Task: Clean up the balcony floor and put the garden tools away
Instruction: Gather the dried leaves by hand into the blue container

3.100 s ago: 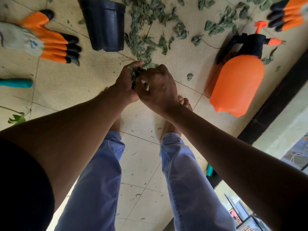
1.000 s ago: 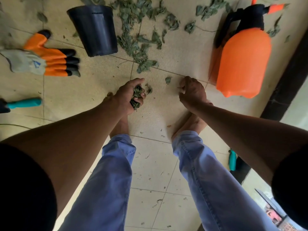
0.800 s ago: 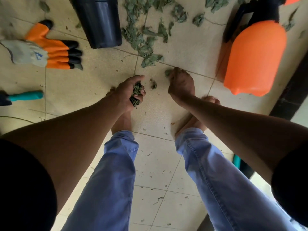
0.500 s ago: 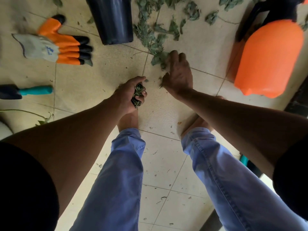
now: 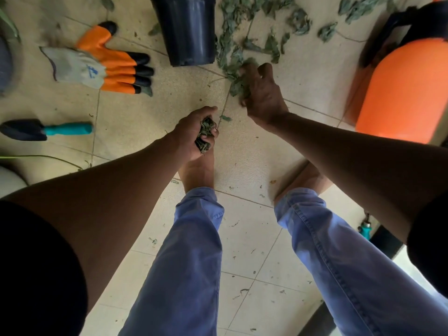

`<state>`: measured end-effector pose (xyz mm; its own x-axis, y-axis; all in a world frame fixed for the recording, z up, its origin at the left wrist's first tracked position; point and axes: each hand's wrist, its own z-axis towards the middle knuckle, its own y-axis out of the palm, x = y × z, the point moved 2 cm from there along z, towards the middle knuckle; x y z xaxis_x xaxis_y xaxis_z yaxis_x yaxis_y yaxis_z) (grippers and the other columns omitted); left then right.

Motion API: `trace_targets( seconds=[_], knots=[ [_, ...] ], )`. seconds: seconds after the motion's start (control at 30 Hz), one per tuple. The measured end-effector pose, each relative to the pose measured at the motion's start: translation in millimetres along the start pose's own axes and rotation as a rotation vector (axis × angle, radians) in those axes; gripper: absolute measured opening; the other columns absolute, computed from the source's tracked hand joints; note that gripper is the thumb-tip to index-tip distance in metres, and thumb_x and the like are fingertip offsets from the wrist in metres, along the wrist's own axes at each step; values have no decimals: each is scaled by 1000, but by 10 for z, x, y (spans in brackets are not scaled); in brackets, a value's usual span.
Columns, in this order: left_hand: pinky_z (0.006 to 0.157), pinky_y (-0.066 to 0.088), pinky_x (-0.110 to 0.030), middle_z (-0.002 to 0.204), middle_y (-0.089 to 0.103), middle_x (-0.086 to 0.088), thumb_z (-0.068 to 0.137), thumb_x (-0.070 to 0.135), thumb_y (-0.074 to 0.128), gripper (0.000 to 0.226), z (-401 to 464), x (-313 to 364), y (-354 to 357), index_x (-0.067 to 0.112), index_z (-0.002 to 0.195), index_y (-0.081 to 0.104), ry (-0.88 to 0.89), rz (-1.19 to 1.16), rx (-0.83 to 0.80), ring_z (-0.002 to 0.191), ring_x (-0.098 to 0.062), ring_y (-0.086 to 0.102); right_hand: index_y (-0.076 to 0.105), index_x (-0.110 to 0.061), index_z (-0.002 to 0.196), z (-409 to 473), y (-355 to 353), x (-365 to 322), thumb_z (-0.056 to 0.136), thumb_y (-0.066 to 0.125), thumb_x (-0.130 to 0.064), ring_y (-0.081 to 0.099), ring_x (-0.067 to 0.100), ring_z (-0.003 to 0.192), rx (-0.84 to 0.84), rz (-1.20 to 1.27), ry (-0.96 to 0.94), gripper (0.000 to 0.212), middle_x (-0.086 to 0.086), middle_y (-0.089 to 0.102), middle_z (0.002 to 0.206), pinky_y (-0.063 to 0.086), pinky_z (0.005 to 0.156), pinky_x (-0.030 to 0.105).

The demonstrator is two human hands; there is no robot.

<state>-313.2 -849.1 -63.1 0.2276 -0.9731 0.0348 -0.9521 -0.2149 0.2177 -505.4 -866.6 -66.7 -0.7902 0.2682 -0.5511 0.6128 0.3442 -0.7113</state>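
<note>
Left hand (image 5: 194,132) nearest, fingers curled tight round wad of leaves (image 5: 204,137), above bare foot. Right hand (image 5: 263,93) farther out, fingers curled, raking scattered leaves (image 5: 238,84) on tile floor (image 5: 145,112). Beyond: trowel (image 5: 46,129), glove (image 5: 99,65), black pot (image 5: 188,30), orange sprayer (image 5: 402,86).

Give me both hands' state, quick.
Left hand: closed on a wad of leaves.
Right hand: fingers curled, gathering loose leaves off the floor.
</note>
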Motion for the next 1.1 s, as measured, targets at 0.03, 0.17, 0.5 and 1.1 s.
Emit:
trace_targets(
  seconds=[0.03, 0.17, 0.5, 1.1],
  knots=[
    [35, 28, -14, 64, 51, -1, 94, 26, 70, 32, 3, -4, -19, 19, 72, 49, -1, -7, -5, 49, -9, 49, 42, -17, 140, 32, -11, -6, 87, 61, 3, 56, 22, 96, 18, -25, -21, 59, 13, 40, 129, 62, 74, 34],
    [33, 30, -15, 68, 49, -1, 95, 26, 68, 31, 28, -41, -123, 18, 73, 48, -14, -6, -46, 50, -9, 50, 45, -21, 140, 101, -79, -26, 79, 72, -7, 49, 34, 120, 58, -355, -84, 68, 17, 43, 137, 55, 91, 39],
    [32, 30, -16, 71, 48, 2, 96, 29, 66, 31, 36, -130, -161, 20, 73, 48, -21, 5, -86, 49, -7, 52, 36, -33, 154, 180, 38, -237, 82, 68, -1, 34, 38, 140, -152, -614, -230, 84, 10, 25, 163, 48, 101, 51],
    [33, 30, -16, 67, 50, 0, 96, 27, 69, 31, 40, -113, -14, 19, 73, 50, -25, 16, -13, 47, -9, 51, 40, -27, 145, -270, 90, -49, 85, 68, -6, 41, 46, 132, -117, -644, -127, 70, 19, 36, 153, 58, 84, 49]
  ],
)
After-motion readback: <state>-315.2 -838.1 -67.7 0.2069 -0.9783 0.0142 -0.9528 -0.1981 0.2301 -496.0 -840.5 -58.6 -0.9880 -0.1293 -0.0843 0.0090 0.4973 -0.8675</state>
